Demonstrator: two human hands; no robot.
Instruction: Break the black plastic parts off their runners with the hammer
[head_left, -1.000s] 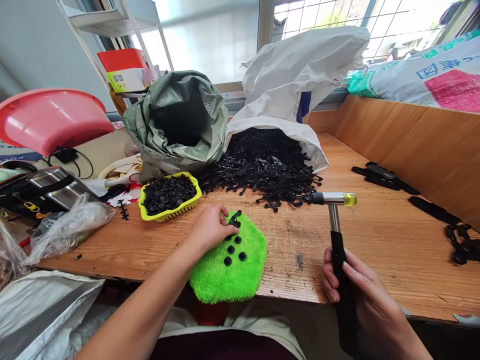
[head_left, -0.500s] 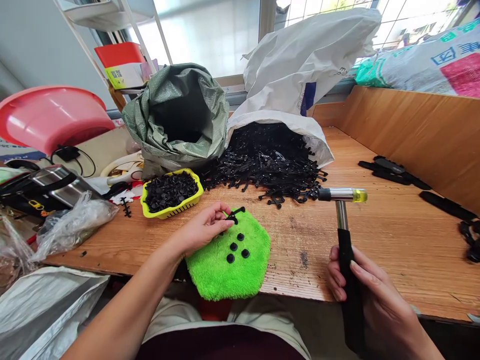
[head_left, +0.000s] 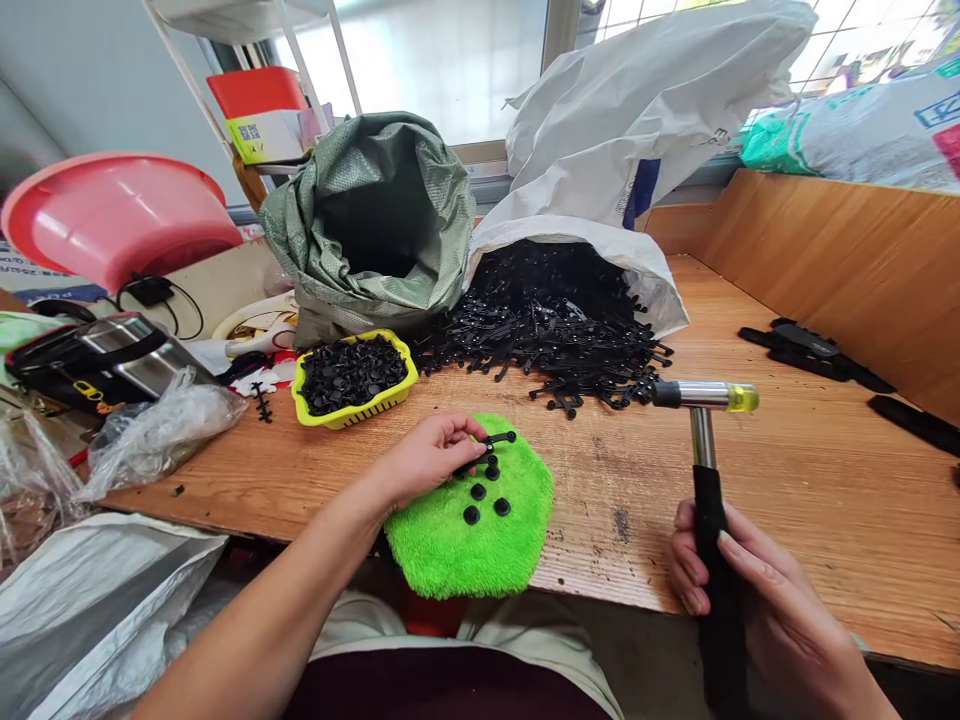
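On the green fuzzy pad (head_left: pixel 472 540) at the near edge of the wooden tabletop (head_left: pixel 787 500), the person's left hand (head_left: pixel 431 462) pinches a small black plastic strip (head_left: pixel 496 441), lining it up over the black round caps (head_left: pixel 484 492) that sit in a cluster on the pad. The right hand (head_left: pixel 757 600) is closed around the black grip of a small hammer (head_left: pixel 703 420), which it holds upright and well clear of the pad, its yellow-tipped head above the wood. It looks like the placing step of an assembly; a strike would call for the strip to sit squarely on a cap, with the fingers drawn back. Behind the pad stand a yellow basket (head_left: pixel 352 375) full of caps, a heap of black strips (head_left: pixel 555 330) spilling from a white sack (head_left: pixel 645 130), and an open green sack (head_left: pixel 375 220). A red basin (head_left: pixel 112 215) sits off to the left beneath a bright window.
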